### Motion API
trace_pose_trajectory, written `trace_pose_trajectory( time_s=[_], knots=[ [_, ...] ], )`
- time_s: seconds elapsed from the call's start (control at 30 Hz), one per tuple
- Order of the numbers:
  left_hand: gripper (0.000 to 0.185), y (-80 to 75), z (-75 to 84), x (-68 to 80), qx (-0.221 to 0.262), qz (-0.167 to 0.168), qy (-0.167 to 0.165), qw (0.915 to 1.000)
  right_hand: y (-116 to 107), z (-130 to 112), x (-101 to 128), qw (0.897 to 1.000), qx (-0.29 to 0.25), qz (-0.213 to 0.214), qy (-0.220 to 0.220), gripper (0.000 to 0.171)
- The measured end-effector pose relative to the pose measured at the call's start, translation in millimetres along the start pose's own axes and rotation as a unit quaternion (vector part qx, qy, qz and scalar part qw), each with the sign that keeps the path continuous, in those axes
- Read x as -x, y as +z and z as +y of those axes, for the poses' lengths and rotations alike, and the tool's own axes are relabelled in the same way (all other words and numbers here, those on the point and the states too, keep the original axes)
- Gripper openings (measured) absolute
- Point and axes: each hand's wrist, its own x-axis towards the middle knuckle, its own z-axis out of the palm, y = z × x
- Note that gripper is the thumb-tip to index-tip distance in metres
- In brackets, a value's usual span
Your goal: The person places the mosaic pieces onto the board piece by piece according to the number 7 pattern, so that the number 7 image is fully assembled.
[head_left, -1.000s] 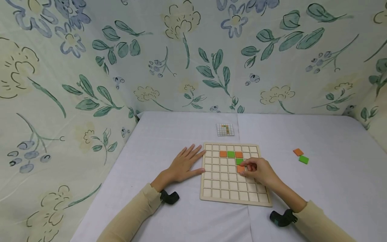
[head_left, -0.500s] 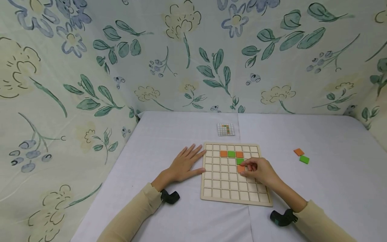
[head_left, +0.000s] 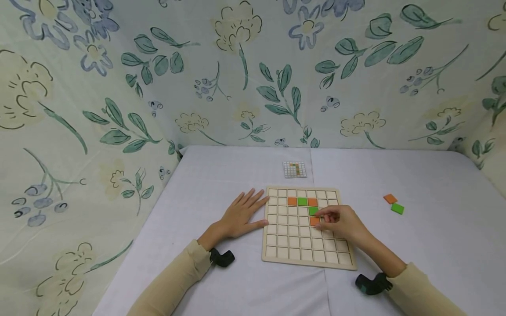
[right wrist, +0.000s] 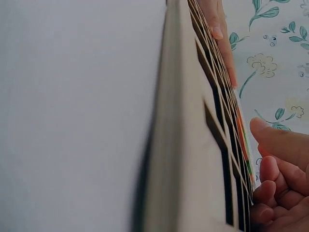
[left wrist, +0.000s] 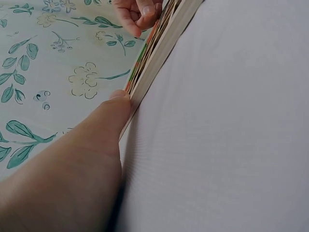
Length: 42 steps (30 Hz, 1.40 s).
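The left hand (head_left: 241, 216) is being laid flat, fingers straight, against the left edge of the grid board (head_left: 305, 261) on the counter (head_left: 237, 175). The orange tile (head_left: 314, 220) is being pinched by the right hand (head_left: 341, 224), curled directly over its cell, below the green tile (head_left: 312, 210).

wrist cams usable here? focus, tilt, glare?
Head view: even light, sharp, no glare; board and right hand clear. Left wrist: rotated, left hand fills the foreground, soft. Right wrist: rotated, board edge blurred, fingers at the corner.
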Motion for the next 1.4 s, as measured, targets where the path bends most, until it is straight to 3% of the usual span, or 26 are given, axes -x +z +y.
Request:
trace_pose_trajectory(
  time_s=[0.5,1.0,1.4],
  knots=[
    [0.079,3.7,-2.7,-0.4,-0.004,-0.001,-0.004,1.0,-34.8,2.5,9.6,0.997,0.038,0.06,-0.004,0.035],
    [0.079,3.6,-2.4,0.3,-0.005,0.0,-0.003,1.0,-80.8,27.6,33.5,0.986,0.087,0.14,-0.002,0.038],
    [0.078,3.1,-1.4,-0.5,-0.007,-0.005,-0.005,0.9999,-117.3,60.0,51.6,0.979,0.075,0.17,0.081,0.056]
  ],
)
